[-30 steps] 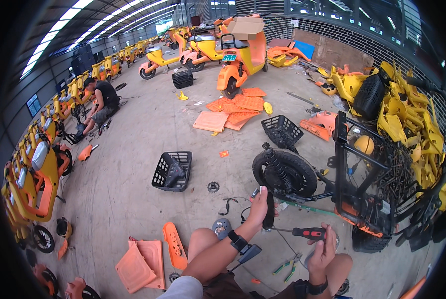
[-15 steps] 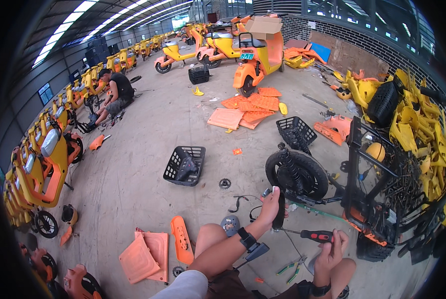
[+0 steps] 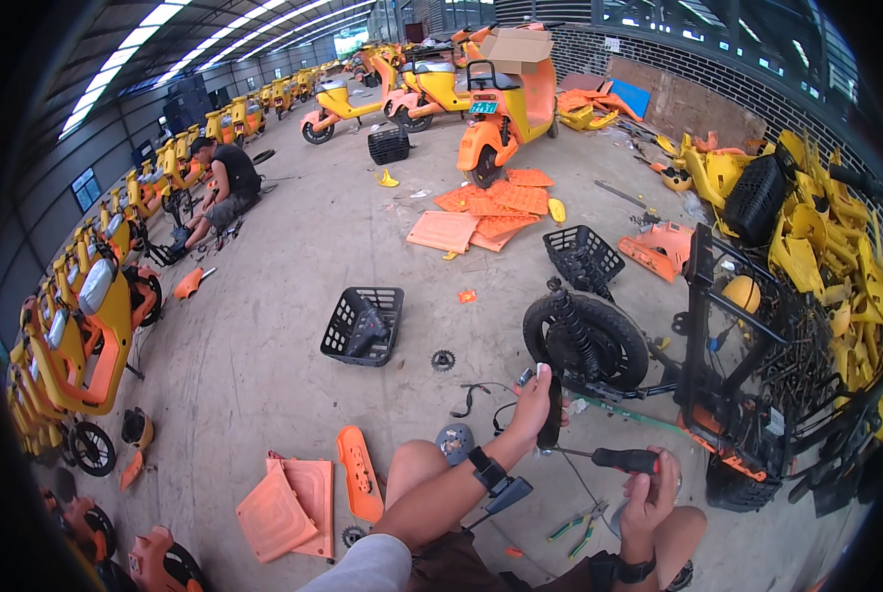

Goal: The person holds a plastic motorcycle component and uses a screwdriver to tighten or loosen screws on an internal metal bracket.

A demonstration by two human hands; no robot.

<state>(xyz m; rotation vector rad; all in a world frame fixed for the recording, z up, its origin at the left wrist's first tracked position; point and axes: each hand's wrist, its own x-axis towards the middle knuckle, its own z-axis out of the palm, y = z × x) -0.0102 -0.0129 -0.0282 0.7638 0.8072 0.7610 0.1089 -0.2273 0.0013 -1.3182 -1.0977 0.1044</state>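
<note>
Black and elongated, the part [image 3: 553, 419] was clasped in the left hand [image 3: 530, 407], the grip closed on it and the part standing near upright. Right hand [image 3: 653, 493]: grip closed around the handle of a black-and-red screwdriver [image 3: 623, 460], which lay at 4 o'clock from the left hand. Its shaft ran leftward to the lower end of the part — whether the tip was seated could not be told.

From the left hand, a wheel [image 3: 609, 347] with a thick black tyre was noted at 1 o'clock, and a toothed sprocket [image 3: 443, 361] at 10 o'clock on the concrete floor [image 3: 264, 395]. Farther along that line stood a black basket [image 3: 357, 359] with a dark part in it. Orange panels [image 3: 264, 513] lay overlapped at 8 o'clock.

From the right hand, green-handled pliers [image 3: 580, 528] rested at 8 o'clock, jaws spread; a black frame [image 3: 699, 296] stood at 1 o'clock.
</note>
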